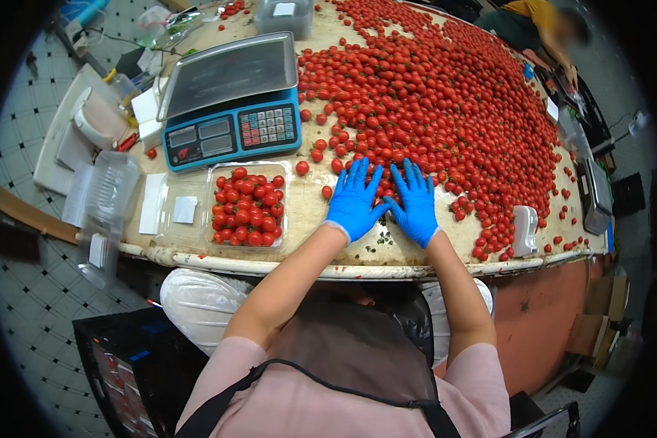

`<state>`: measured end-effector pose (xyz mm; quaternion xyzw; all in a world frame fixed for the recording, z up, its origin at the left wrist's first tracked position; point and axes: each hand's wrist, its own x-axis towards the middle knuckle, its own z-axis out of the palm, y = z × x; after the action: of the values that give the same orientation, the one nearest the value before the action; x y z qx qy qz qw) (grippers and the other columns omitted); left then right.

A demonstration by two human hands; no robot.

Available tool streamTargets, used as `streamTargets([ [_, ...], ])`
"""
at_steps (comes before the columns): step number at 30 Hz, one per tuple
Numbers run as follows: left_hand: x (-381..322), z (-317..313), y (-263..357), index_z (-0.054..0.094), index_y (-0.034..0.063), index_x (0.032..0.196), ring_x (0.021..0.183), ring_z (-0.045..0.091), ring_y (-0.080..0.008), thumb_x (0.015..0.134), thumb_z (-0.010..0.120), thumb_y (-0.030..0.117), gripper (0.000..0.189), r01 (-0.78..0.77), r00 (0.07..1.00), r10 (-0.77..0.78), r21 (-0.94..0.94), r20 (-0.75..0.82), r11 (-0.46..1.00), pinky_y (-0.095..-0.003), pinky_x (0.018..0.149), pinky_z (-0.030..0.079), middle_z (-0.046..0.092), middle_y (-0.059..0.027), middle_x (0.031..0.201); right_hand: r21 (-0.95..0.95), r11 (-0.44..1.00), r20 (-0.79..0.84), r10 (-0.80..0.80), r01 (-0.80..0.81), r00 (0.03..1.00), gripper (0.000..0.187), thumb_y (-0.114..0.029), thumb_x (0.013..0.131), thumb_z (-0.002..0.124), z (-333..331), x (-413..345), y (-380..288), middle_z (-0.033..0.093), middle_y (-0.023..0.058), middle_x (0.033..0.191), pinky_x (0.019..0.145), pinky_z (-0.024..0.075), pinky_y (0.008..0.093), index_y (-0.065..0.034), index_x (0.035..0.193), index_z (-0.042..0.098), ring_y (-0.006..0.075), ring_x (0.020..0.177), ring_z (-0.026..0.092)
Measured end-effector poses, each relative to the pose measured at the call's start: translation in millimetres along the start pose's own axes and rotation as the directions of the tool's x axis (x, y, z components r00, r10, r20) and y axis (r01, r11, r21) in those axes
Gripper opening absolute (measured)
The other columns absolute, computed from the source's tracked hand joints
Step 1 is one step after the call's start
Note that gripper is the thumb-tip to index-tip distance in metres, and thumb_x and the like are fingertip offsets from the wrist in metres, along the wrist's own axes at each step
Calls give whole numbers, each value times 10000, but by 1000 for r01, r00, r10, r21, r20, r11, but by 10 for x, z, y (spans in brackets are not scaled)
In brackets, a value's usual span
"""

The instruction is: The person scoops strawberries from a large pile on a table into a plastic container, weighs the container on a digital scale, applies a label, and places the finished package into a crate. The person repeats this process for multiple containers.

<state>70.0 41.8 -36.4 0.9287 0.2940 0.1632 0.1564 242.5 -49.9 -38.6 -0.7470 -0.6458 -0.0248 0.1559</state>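
Note:
Both hands wear blue gloves and lie palm down at the near edge of a large heap of cherry tomatoes (pixel 427 98). My left hand (pixel 356 200) has its fingers spread over a few tomatoes, its thumb tip close to the other thumb. My right hand (pixel 415 202) rests beside it, fingers pointing away from me; what lies under the palms is hidden. Left of my hands stands a clear plastic punnet (pixel 286 219) filled with cherry tomatoes, its lid (pixel 167 219) folded out flat with a white label on it. Green stem bits (pixel 384 238) dot the tabletop below my hands.
A blue digital scale (pixel 230 131) with a metal pan stands behind the punnet. Stacked clear containers (pixel 109 186) lie at the left edge. A white device (pixel 524 230) and a second scale (pixel 597 189) are to the right. Another person (pixel 531 24) bends at the far right.

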Motion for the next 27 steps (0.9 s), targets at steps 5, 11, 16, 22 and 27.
streamTargets([
  [5, -345, -286, 73, 270, 159, 1557, 1468, 229, -377, 936, 592, 432, 751, -138, 982, 153, -127, 113, 982, -526, 1187, 188, 255, -199, 1579, 126, 990, 155, -83, 64, 984, 704, -485, 929, 566, -299, -323, -116, 227, 173, 1602, 1170, 140, 600, -168, 1522, 355, 392, 1468, 221],
  [11, -614, -474, 6, 331, 149, 1537, 1483, 154, -418, 904, 648, 397, 750, 74, 985, -83, -70, -150, 995, -558, 1189, 92, 213, -221, 1589, 346, 938, -18, 44, -35, 999, 710, -255, 850, 719, -687, -710, 60, 312, 204, 1560, 1171, 257, 481, -134, 1482, 418, 395, 1441, 293],
  [16, -255, -236, -58, 259, 158, 1560, 1497, 115, -401, 944, 567, 487, 763, 172, 985, -172, -8, -28, 985, -564, 1189, 72, 153, -232, 1606, 275, 947, -52, 185, -164, 981, 759, -329, 854, 722, -500, -595, 462, 240, 200, 1593, 1165, 258, 499, -155, 1507, 378, 421, 1446, 263],
  [22, 6, -118, 101, 267, 170, 1558, 1489, 201, -335, 961, 495, 541, 739, -10, 995, 0, 95, 99, 995, -558, 1197, 78, 230, -135, 1610, 78, 997, 4, 25, -25, 1000, 752, -476, 889, 637, -182, -39, 162, 199, 176, 1613, 1155, 165, 615, -265, 1538, 320, 405, 1469, 213],
  [27, -344, -351, 151, 343, 127, 1521, 1463, 262, -347, 954, 538, 470, 691, -151, 967, 155, -38, 200, 988, -563, 1191, 117, 286, -126, 1589, 122, 980, 149, -172, 154, 974, 718, -443, 907, 599, -380, -296, -152, 255, 169, 1591, 1172, 124, 607, -216, 1534, 332, 379, 1451, 271],
])
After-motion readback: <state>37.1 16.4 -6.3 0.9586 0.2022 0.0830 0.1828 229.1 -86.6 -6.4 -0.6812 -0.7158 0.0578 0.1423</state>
